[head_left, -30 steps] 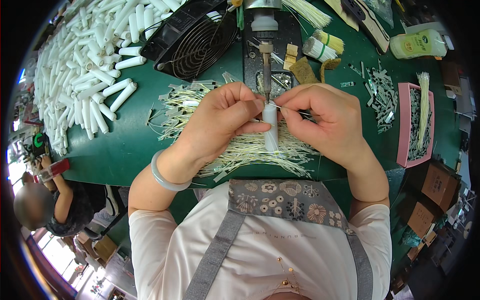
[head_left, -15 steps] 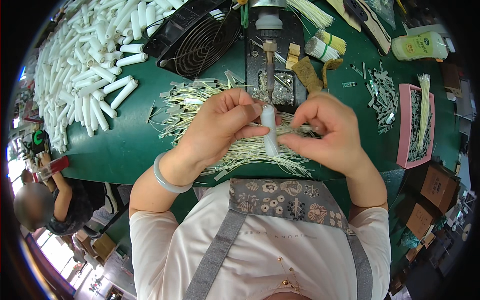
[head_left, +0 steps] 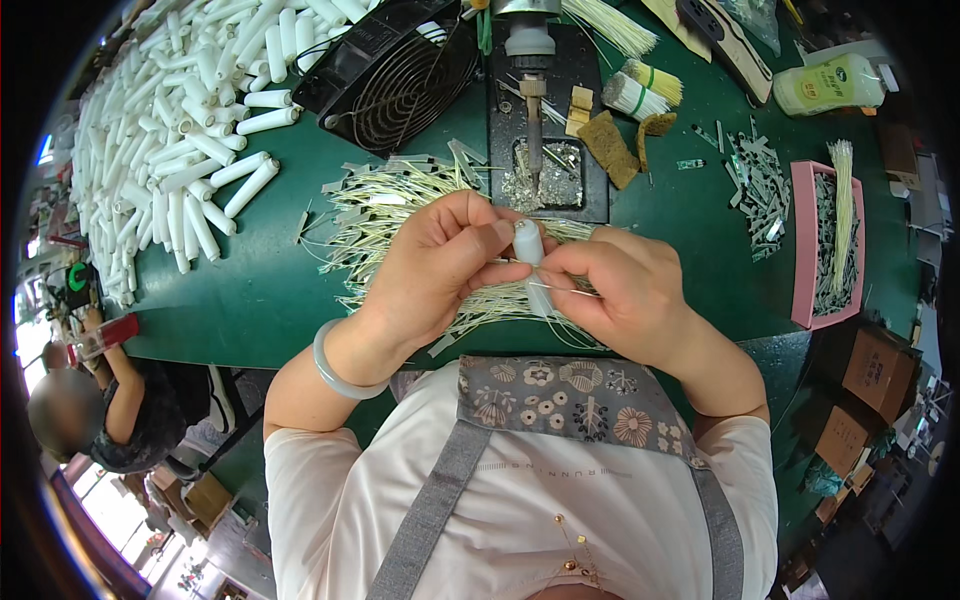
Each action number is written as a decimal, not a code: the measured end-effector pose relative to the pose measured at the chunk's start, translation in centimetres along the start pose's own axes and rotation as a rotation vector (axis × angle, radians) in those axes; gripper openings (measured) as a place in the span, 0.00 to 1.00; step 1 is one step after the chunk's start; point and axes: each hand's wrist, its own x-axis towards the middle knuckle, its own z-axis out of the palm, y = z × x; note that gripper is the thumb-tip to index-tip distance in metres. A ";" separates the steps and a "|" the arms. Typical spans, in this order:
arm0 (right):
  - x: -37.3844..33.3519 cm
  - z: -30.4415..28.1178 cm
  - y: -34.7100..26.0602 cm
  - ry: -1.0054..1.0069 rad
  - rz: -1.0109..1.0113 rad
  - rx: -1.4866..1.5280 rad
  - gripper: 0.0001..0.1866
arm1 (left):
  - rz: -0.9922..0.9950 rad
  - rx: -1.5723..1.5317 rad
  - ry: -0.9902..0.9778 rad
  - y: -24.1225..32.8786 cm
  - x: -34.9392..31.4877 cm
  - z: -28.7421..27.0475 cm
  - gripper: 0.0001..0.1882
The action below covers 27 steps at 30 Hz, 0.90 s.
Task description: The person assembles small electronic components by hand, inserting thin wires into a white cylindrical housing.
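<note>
My left hand (head_left: 437, 262) is closed on a white cylindrical battery cell (head_left: 528, 243), whose end with a metal spot points away from me. Against its near side my right hand (head_left: 622, 292) pinches a thin pale wire (head_left: 572, 290), the fingertips almost meeting the left ones. Just beyond the cell hangs the upright soldering iron (head_left: 534, 135), its tip over a small tray of solder scraps (head_left: 572, 190). Beneath both hands spreads a heap of pale wires (head_left: 385, 215) with small strips on their ends. The fingers partly hide the cell.
Many white cells (head_left: 165, 150) are piled at the left, beside a black fan (head_left: 400, 85). Brown sponge pieces (head_left: 607, 145) lie right of the iron. Farther right are loose small strips (head_left: 762, 195), a pink box (head_left: 802, 250) and a bottle (head_left: 830, 85). A person (head_left: 120, 400) sits far left.
My right hand has moved left and in to the cell, and its fingers have closed on a thin wire. The cell has come slightly away from the iron's tip.
</note>
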 end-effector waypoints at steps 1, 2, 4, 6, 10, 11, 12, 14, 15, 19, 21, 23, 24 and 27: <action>0.0 0.0 0.0 -0.006 -0.014 -0.016 0.10 | 0.010 0.022 -0.002 -0.1 0.0 0.0 0.02; 0.0 0.0 -0.1 -0.011 -0.028 -0.032 0.10 | 0.020 0.045 -0.004 -0.2 -0.1 0.0 0.01; 0.1 -0.3 0.1 -0.015 -0.020 -0.005 0.10 | 0.043 0.086 -0.004 -0.4 -0.2 0.1 0.01; 0.4 -0.7 -0.1 -0.019 -0.012 0.022 0.11 | 0.067 0.127 -0.003 -0.4 -0.4 0.3 0.01; 1.1 -1.0 -0.5 -0.017 -0.014 0.004 0.11 | 0.136 0.178 -0.081 -0.5 -0.5 0.4 0.03; 1.2 -1.0 -0.5 -0.012 -0.014 0.003 0.11 | 0.162 0.201 -0.136 -0.5 -0.5 0.3 0.03; 1.2 -1.0 -0.5 -0.012 -0.014 0.004 0.11 | 0.162 0.202 -0.136 -0.4 -0.6 0.3 0.03; 1.1 -1.0 -0.5 -0.008 -0.009 0.016 0.11 | 0.159 0.209 -0.138 -0.3 -0.5 0.4 0.04; 1.1 -1.0 -0.5 -0.007 -0.007 0.016 0.11 | 0.157 0.209 -0.139 -0.3 -0.5 0.4 0.04; 0.8 -0.9 -0.3 -0.002 0.112 0.086 0.10 | 0.126 0.186 -0.076 -0.2 -0.4 0.2 0.03; 0.3 -0.5 0.3 0.010 0.179 0.148 0.10 | 0.088 0.145 -0.034 -0.1 -0.3 0.1 0.02; -0.6 0.2 1.0 -0.031 0.179 0.223 0.09 | 0.072 0.100 -0.037 0.0 -0.1 0.1 0.02; -0.7 0.1 0.8 -0.031 0.181 0.222 0.09 | 0.070 0.099 -0.038 0.1 0.0 0.2 0.02; -0.8 0.3 0.4 -0.124 0.334 0.313 0.10 | 0.069 0.057 -0.074 0.2 0.1 0.3 0.02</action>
